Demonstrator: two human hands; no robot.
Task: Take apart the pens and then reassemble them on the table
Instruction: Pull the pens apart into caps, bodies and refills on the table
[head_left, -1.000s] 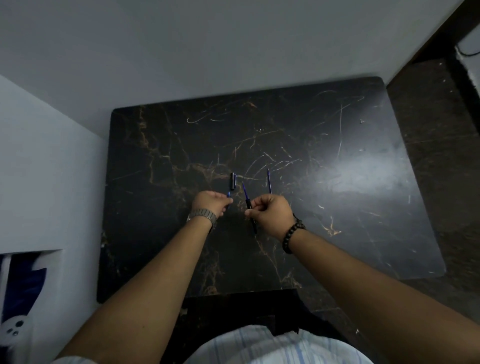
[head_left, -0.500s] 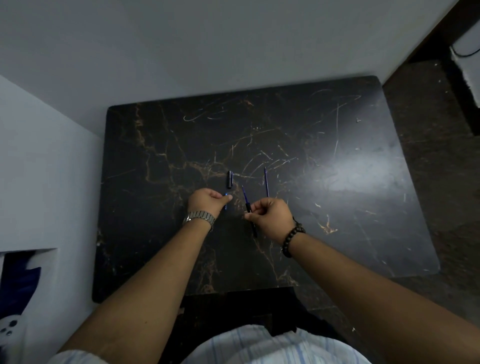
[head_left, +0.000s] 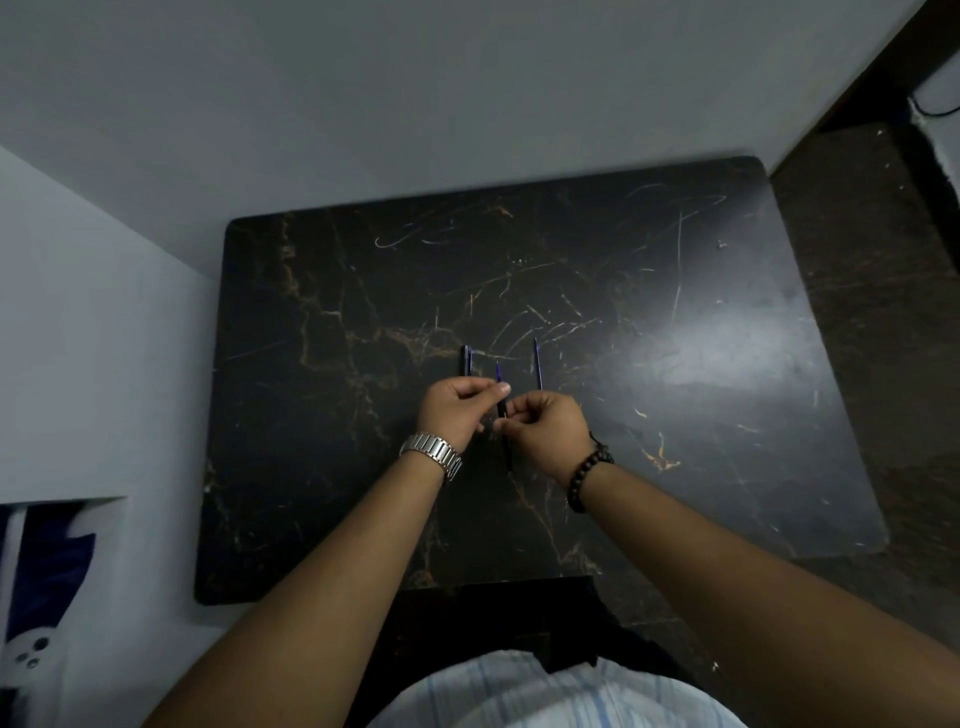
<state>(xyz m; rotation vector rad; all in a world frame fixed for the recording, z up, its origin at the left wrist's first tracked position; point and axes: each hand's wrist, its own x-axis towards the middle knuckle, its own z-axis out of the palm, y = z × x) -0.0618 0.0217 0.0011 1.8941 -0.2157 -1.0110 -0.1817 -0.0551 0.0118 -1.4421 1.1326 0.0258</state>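
Pen barrel (head_left: 502, 410) is pinched between left hand (head_left: 453, 410) and right hand (head_left: 545, 431) above dark surface (head_left: 675, 415); cap (head_left: 467, 360) and refill (head_left: 537, 364) are laid beyond.

My one camera sits on my head, looking forward and steeply down over my forearms. My left hand (head_left: 457, 410) and right hand (head_left: 545, 431) meet mid-frame; the dark marble table (head_left: 675, 415) spreads beyond them.
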